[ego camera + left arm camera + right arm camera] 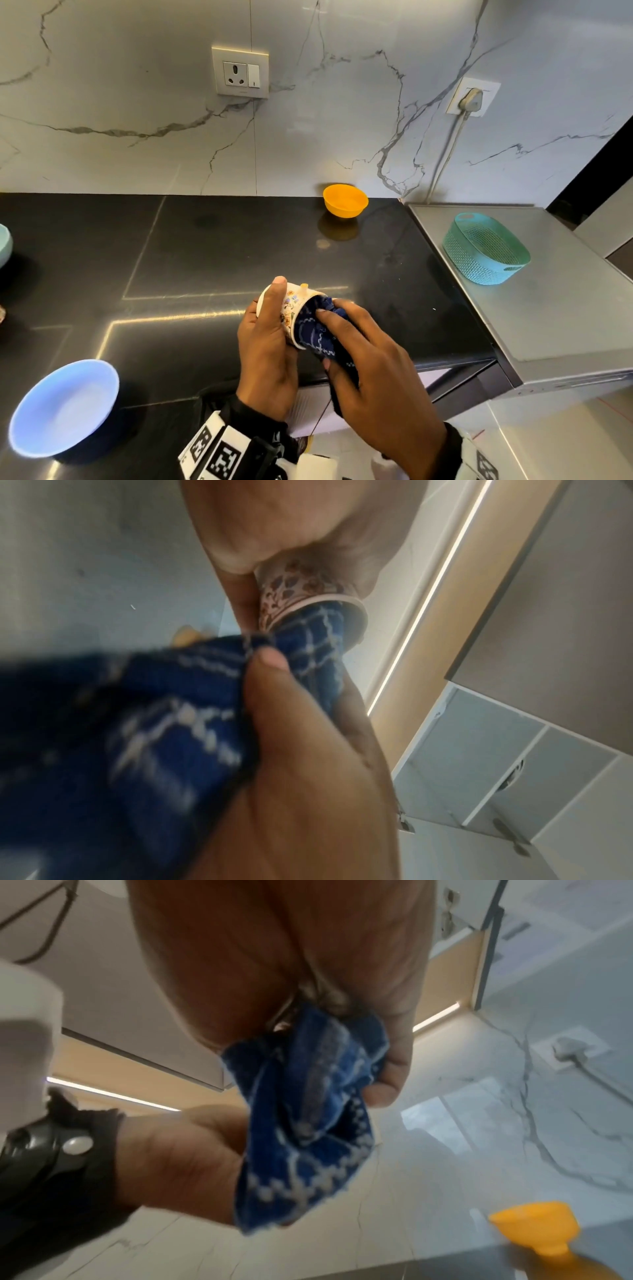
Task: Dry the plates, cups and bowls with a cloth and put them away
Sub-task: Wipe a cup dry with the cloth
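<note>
Above the black counter's (pixel 205 246) front edge, my left hand (pixel 274 322) grips a small white cup with a flower print (pixel 289 306), tipped on its side with the mouth to the right. My right hand (pixel 342 330) holds a dark blue patterned cloth (pixel 313 329) bunched up and pushed into the cup's mouth. In the left wrist view the cup (pixel 298 588) sits in the left hand (pixel 274 534), with the cloth (pixel 308 637) inside its rim and the right hand (pixel 301 777) below. The right wrist view shows the cloth (pixel 308 1110) pinched in the right hand (pixel 274 947); the cup is hidden there.
An orange bowl (pixel 345 200) stands at the back by the marble wall. A light blue bowl (pixel 65 407) sits front left, and a pale bowl's edge (pixel 5 243) shows far left. A teal mesh basket (pixel 484 248) rests on the steel surface (pixel 548 325) to the right.
</note>
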Action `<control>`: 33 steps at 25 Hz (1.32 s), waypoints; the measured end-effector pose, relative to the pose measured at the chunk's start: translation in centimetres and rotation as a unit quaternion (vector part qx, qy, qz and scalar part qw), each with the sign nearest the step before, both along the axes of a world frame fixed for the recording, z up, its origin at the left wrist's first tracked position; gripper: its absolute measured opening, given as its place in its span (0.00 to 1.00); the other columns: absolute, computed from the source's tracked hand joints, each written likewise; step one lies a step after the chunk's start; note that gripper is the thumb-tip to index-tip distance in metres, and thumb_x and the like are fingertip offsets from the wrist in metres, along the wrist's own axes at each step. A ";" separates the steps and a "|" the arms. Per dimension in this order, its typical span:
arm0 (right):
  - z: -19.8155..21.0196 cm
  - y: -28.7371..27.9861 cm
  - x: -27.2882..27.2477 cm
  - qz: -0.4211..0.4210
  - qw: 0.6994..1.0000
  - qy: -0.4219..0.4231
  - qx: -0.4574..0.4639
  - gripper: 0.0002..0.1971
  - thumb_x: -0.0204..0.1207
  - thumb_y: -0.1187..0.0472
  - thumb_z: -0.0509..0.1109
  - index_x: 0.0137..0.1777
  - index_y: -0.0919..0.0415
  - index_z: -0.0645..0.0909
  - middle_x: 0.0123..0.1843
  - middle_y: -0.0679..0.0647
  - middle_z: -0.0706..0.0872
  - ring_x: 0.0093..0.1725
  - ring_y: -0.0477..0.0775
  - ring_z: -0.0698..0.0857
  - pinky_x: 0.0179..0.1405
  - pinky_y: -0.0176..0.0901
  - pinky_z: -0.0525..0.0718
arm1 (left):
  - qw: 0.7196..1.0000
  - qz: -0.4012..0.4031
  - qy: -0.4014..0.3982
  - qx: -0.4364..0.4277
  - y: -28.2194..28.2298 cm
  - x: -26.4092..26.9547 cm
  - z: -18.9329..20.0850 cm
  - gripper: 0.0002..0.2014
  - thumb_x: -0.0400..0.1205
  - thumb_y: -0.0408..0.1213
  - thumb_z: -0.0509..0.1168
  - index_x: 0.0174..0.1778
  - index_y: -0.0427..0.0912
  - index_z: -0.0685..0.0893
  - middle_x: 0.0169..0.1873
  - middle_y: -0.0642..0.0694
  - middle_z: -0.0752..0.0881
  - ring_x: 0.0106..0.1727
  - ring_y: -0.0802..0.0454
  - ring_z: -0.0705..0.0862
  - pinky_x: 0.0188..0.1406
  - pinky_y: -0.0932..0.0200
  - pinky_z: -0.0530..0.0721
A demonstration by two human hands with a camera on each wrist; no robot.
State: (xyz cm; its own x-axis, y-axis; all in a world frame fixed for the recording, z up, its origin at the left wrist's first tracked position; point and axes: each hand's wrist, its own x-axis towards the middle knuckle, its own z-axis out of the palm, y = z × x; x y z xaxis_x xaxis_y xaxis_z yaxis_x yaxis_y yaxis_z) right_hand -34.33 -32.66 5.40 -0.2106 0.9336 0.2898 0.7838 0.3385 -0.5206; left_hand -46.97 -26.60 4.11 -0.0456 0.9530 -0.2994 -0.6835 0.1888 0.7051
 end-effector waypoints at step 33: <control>2.0 -1.5 -0.4 -0.047 0.978 0.195 -0.059 0.18 0.70 0.57 0.80 0.56 0.38 0.81 0.57 0.28 0.76 0.59 0.31 0.80 0.50 0.20 0.79 | 0.996 0.086 -0.019 0.012 -1.3 0.7 -0.4 0.31 0.76 0.57 0.72 0.59 0.31 0.79 0.52 0.23 0.80 0.50 0.30 0.80 0.55 0.33 0.81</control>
State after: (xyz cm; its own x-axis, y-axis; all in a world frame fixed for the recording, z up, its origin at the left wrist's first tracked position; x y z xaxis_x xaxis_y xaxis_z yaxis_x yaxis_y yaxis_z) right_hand -34.75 -34.13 7.37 -0.0179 0.9751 0.2209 0.5421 0.1951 -0.8174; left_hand -46.25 -27.95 3.66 -0.1972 0.9390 -0.2817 -0.7301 0.0511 0.6814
